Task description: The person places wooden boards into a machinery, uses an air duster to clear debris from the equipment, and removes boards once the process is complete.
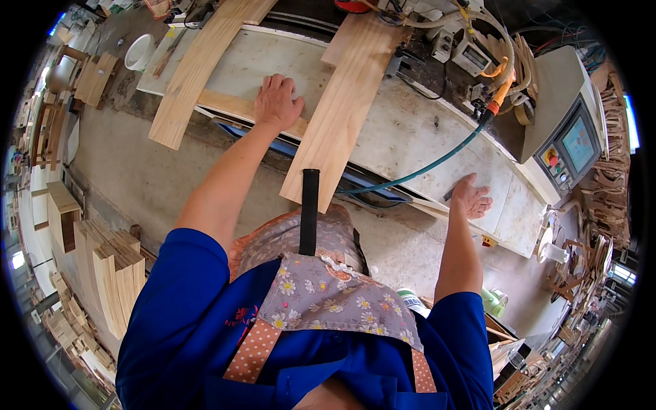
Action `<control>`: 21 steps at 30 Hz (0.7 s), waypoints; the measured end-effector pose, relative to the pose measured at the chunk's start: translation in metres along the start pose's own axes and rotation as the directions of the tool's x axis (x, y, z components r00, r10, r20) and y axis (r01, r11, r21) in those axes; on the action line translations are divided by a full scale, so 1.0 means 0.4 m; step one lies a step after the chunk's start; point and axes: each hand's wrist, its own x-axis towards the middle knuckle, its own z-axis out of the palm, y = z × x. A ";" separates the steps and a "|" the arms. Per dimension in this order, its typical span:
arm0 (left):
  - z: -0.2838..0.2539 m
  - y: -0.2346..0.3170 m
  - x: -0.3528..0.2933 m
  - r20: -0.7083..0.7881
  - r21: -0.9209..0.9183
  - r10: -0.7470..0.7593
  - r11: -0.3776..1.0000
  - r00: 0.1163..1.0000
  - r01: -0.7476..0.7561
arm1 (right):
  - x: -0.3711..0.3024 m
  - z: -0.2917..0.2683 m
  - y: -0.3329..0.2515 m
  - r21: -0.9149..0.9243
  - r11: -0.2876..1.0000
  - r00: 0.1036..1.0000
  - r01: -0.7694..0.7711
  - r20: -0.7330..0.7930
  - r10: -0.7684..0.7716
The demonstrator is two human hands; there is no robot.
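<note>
My left hand [277, 104] rests at the front edge of a pale machine table [424, 143], over a narrow wooden strip [232, 104] along that edge. Its fingers lie forward with the thumb apart, and nothing shows in it. A long wooden board [342, 102] lies just right of this hand, its near end sticking out over the table edge toward my apron. Another wooden board [198, 75] lies to the left and also overhangs. Farther right, my right hand [470, 197] is open over the table's front part, fingers spread. A small dark spot beside its fingertips is too small to name.
A control panel with a screen [570, 150] stands at the right. A teal hose [437, 162] crosses the table to its front edge. Stacked boards [116, 266] stand at the left, and a white bucket [140, 52] sits at the far left.
</note>
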 end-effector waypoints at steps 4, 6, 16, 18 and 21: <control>0.000 0.001 0.003 0.062 0.045 -0.020 0.999 0.998 0.017 | 0.001 0.001 0.001 0.002 1.000 1.000 -0.003 -0.007 0.003; 0.001 0.001 0.002 0.063 0.047 -0.019 0.999 0.998 0.016 | -0.004 -0.004 -0.002 0.002 1.000 1.000 -0.004 -0.003 0.004; 0.011 -0.010 0.003 0.076 0.009 -0.031 0.999 0.997 0.030 | -0.010 -0.022 -0.010 -0.002 1.000 0.999 -0.019 0.042 0.019; 0.009 -0.007 0.005 0.151 -0.005 -0.064 0.998 0.986 0.066 | -0.008 -0.021 -0.009 -0.002 1.000 0.999 -0.016 0.041 0.016; 0.004 -0.003 0.013 0.255 -0.007 -0.116 0.993 0.960 0.122 | -0.006 -0.016 -0.007 -0.009 1.000 0.999 -0.019 0.033 0.019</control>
